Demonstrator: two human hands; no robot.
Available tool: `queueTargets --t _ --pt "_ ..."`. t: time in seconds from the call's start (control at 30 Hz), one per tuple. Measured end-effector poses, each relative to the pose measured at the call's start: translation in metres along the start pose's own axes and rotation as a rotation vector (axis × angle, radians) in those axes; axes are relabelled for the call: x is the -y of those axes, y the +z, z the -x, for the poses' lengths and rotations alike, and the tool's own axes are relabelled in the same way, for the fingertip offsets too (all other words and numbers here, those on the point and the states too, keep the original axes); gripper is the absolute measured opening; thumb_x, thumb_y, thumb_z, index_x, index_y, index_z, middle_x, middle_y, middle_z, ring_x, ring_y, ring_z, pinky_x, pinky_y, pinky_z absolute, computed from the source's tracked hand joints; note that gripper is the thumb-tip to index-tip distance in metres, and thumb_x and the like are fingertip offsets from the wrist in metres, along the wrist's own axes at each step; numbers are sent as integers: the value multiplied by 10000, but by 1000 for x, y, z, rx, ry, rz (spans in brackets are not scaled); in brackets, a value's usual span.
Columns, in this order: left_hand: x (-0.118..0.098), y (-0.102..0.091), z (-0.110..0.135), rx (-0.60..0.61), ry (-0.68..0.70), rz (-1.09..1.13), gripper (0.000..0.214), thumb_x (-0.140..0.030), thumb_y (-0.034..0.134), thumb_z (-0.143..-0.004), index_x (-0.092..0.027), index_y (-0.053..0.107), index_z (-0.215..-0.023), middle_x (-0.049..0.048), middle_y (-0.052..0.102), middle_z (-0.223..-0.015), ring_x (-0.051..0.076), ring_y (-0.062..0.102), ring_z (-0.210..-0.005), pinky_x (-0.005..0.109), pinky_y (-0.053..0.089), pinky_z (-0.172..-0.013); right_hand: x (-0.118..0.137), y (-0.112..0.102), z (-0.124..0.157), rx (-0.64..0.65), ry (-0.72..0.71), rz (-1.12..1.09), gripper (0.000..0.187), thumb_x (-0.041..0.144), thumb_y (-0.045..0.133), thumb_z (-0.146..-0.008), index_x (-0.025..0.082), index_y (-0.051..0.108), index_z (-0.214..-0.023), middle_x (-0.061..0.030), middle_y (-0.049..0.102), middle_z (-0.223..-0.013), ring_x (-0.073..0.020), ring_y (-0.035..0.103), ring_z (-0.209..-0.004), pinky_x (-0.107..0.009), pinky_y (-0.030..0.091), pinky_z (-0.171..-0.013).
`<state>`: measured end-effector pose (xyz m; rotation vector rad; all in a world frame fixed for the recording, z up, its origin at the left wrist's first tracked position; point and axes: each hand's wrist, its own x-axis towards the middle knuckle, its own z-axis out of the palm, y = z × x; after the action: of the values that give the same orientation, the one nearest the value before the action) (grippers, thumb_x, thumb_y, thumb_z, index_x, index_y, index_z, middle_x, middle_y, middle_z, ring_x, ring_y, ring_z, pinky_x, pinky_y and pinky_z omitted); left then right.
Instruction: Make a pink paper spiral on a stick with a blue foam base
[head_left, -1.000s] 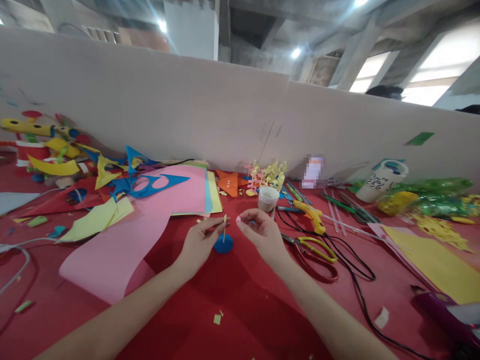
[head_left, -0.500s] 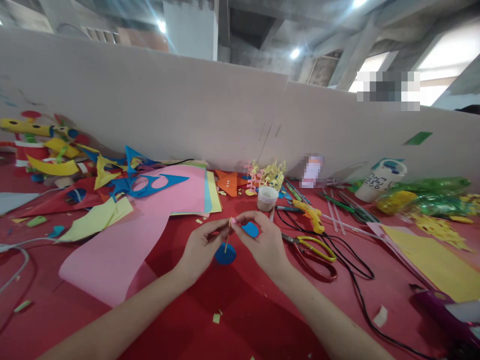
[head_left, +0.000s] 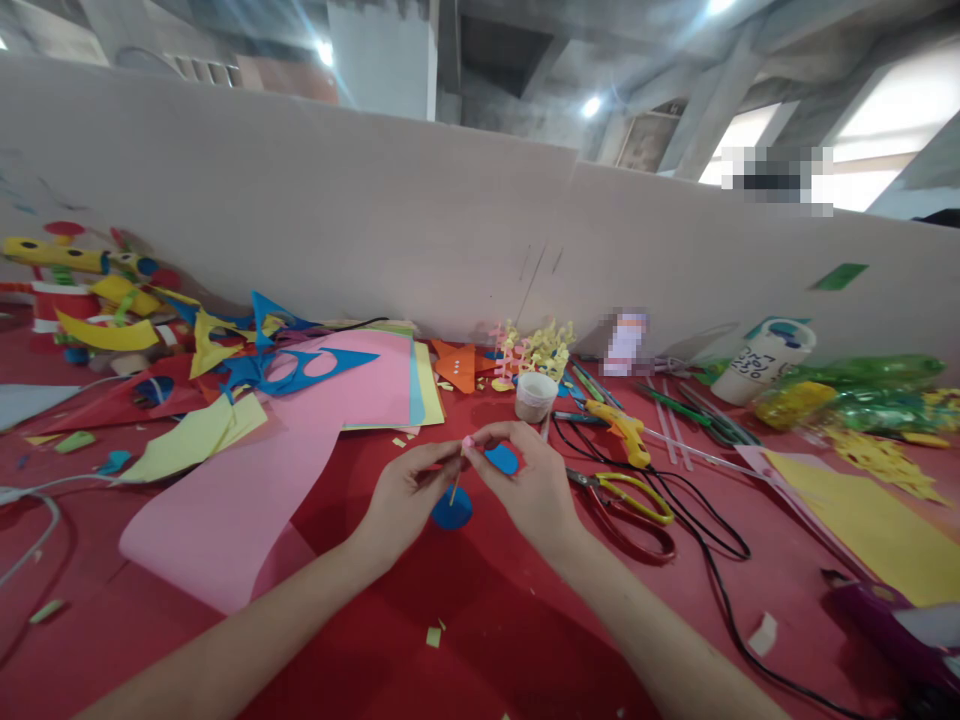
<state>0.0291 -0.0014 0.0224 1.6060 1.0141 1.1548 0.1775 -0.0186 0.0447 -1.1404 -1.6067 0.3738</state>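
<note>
Fingertips of my left hand (head_left: 401,495) are closed round a thin yellowish stick (head_left: 454,489), which points down toward a blue disc (head_left: 451,512) on the table. My right hand (head_left: 531,492) meets the left and pinches at the upper end of the stick, where a small pink piece (head_left: 468,442) shows. Its exact shape is too small to make out. A second blue disc (head_left: 501,459) lies partly behind my right hand. Just beyond the hands stands a white cup (head_left: 535,398).
To the right lie scissors (head_left: 637,503), a yellow glue gun (head_left: 621,432) and a black cable (head_left: 712,575). Pink paper (head_left: 232,520) and blue offcuts (head_left: 322,372) spread over the left. A white panel (head_left: 375,220) borders the red table (head_left: 420,650) at the back.
Both hands keep nearly the same place and grip. The stick between the fingers has tilted or shifted slightly.
</note>
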Motion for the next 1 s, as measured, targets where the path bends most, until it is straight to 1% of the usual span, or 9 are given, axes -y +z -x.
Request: queueTargets --t 0.17,0.23,0.33,0.43,0.6,0.67,0.83,0.93,1.0 --pt "0 0 0 -3 -9 31 238 -285 573 -743 -179 680 -928 56 715 -896 186 641 -827 288 514 -740 -3 0 0 26 24 -41 50 253 613 -775 225 597 -814 -10 633 -800 -168 586 -768 -307 458 -727" --pt "0 0 -1 -3 3 26 219 -283 573 -740 -175 684 -896 56 716 -868 185 640 -809 289 516 -727 -5 0 -1 51 42 -82 98 251 619 -773 229 593 -864 -7 626 -822 -165 587 -786 -305 460 -738" --pt "1 0 -1 -7 18 7 205 -280 568 -743 -170 685 -870 57 715 -848 181 638 -773 291 519 -708 -7 -2 -3 89 28 -89 154 254 635 -763 233 603 -912 -10 603 -814 -166 576 -794 -306 455 -745" --pt "2 0 -1 2 21 0 208 -278 562 -750 -174 686 -882 57 715 -858 181 638 -769 292 522 -706 -10 -5 -6 123 16 -91 147 270 647 -752 237 624 -894 -17 587 -802 -168 565 -771 -313 454 -731" --pt "4 0 -1 14 40 10 208 -278 566 -741 -198 694 -884 48 721 -849 182 643 -765 295 527 -699 -17 -6 -8 210 79 -235 93 292 632 -758 220 623 -817 -17 589 -795 -159 560 -748 -299 455 -710" --pt "4 0 -1 9 23 19 210 -288 572 -734 -194 694 -877 53 722 -855 188 644 -773 304 530 -706 -18 -6 -7 215 108 -260 88 292 634 -753 216 616 -795 -12 586 -778 -158 553 -739 -295 451 -700" --pt "2 1 -1 43 -51 27 286 -326 581 -730 -179 670 -958 63 714 -919 198 649 -801 318 533 -723 -16 -6 -8 208 148 -260 98 295 637 -744 206 601 -763 -7 580 -746 -154 550 -710 -288 445 -682" --pt "4 2 -2 54 -65 33 258 -318 600 -715 -171 678 -911 58 713 -903 204 647 -823 312 529 -734 -16 -6 -7 205 143 -248 102 292 639 -742 202 596 -760 -10 578 -756 -152 550 -716 -287 445 -686" --pt "5 2 -2 77 -57 37 233 -307 599 -721 -173 683 -893 50 716 -868 197 646 -800 303 526 -726 -17 -5 -7 209 143 -241 106 294 640 -741 202 592 -765 -11 574 -758 -151 548 -719 -286 445 -683"
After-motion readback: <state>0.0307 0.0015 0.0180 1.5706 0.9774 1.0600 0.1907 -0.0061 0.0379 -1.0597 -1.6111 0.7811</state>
